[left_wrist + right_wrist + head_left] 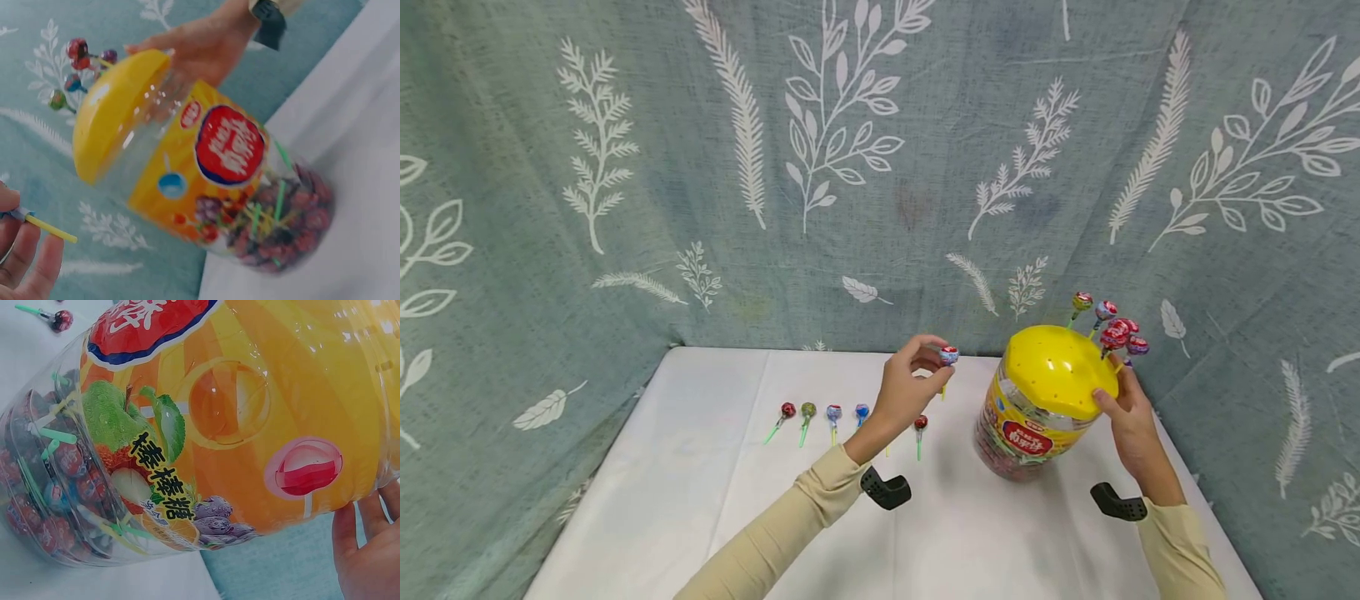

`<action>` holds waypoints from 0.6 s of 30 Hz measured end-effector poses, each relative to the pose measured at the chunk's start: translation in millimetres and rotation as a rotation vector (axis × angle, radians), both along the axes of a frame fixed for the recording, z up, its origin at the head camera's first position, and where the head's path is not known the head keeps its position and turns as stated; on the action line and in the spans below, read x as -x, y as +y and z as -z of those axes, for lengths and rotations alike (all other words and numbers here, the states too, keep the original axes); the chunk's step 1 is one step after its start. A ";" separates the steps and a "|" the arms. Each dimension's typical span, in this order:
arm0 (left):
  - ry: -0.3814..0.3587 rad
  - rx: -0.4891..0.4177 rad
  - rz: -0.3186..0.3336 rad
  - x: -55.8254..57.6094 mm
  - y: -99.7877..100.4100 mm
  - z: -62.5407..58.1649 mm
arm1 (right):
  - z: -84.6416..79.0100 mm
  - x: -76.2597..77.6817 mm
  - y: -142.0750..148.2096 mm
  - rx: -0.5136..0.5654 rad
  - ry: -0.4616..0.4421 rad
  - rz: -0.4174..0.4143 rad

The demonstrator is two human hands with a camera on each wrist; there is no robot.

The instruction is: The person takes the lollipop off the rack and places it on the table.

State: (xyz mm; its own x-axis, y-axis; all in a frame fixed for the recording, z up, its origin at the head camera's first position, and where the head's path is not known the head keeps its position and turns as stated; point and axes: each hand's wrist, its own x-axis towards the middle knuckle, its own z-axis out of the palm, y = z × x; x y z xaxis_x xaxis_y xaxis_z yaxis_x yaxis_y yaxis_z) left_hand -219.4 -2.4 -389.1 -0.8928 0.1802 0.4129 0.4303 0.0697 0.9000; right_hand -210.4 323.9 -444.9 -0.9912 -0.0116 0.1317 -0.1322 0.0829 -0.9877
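Patterned curtain: grey-green cloth with white leaf sprays, hanging along the far side and at left and right.
Bench: covered in white cloth, its far edge up by the curtain.
Jar: clear, on the right part of the bench, with a yellow and red label; many wrapped lollipops lie in its lower part.
Yellow lid: on top of the jar, dotted with small holes.
Right hand: spread wide round the jar's upper right side, thumb on the lid's rim.
Left hand: narrow, left of the jar, pinching a lollipop between thumb and fingers.
Pinched lollipop: blue, white and red wrapper, yellow stick pointing down, apart from the lid.
Lollipops in the lid: at least five, clustered at its far right, heads up; green, blue, red and purple.
Lollipops in a row: lying left of the jar, sticks toward the near side; red, green and two blue at left, one red nearest the jar.
In the way: the left forearm crosses the row, with a yellow stick partly showing beside it.
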 end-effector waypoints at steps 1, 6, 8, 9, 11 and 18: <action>-0.008 0.006 -0.005 -1.3 -3.3 1.3 | -0.1 -0.2 -0.1 0.003 0.001 -0.001; -0.031 0.031 -0.029 -3.1 -17.4 13.1 | 0.4 0.1 -0.2 0.009 -0.001 0.007; -0.038 0.030 -0.046 -0.5 -23.0 23.2 | 1.1 0.5 -0.3 0.014 -0.003 0.007; -0.040 0.028 -0.055 1.1 -26.0 29.5 | 1.4 0.7 -0.5 0.017 -0.004 0.006; -0.049 0.028 -0.077 3.2 -33.1 41.9 | 1.8 1.1 -1.1 0.024 -0.006 0.001; -0.098 0.047 -0.126 0.3 -59.9 70.5 | 0.6 0.9 -2.2 0.023 -0.007 0.017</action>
State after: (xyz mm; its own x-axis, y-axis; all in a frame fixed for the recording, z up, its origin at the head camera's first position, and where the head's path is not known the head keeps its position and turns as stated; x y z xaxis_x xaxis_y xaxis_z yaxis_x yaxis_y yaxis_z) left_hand -219.7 -62.4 -459.6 -0.9451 0.0816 0.3165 0.3259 0.1604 0.9317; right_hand -211.3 321.7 -445.4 -0.9921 0.0084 0.1251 -0.1244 0.0621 -0.9903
